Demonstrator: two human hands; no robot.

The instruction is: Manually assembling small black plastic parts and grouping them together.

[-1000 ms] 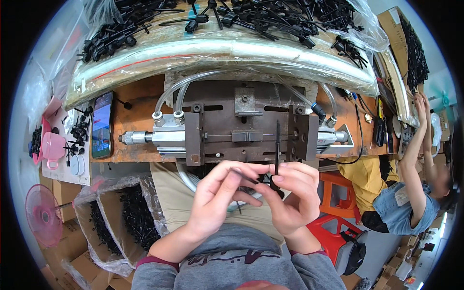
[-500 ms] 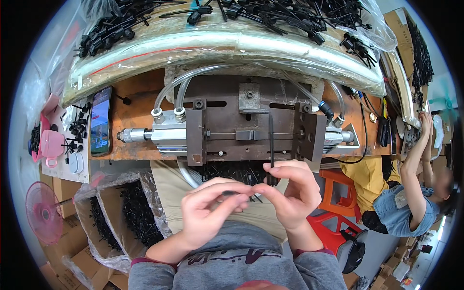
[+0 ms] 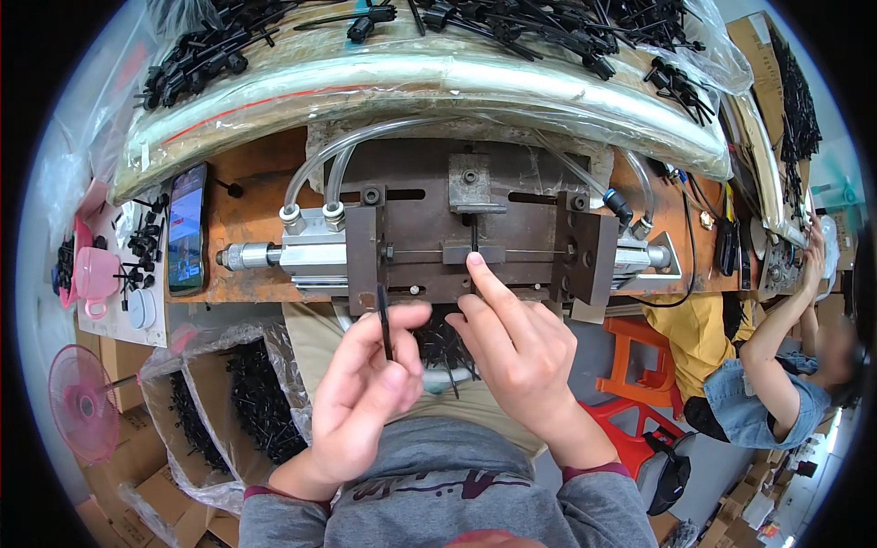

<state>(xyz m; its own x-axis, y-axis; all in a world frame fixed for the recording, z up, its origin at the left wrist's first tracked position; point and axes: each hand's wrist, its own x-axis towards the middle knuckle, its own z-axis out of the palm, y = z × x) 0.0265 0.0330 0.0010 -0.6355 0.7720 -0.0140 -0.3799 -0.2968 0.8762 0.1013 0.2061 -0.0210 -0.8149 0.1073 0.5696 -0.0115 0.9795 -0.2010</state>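
Black slim plastic rod (image 3: 474,236) lies at the middle of the dark brown metal fixture plate (image 3: 416,169), its long axis running near to far across the small grey metal block (image 3: 494,254). The right hand (image 3: 519,354) is nearer: its outstretched index fingertip touches the rod's near end, so the rod extends to the far side of that finger. Its other fingers curl loosely; whether they hold anything, I cannot tell. The left hand (image 3: 358,393), near and to the left, pinches a second thin black rod (image 3: 385,327) between closed fingers, its tip pointing far, apart from the block.

Counted: two rods at the hands, one block, two silver metal cylinders (image 3: 315,256), one left and one right, and one black-framed smartphone (image 3: 187,228) at left.
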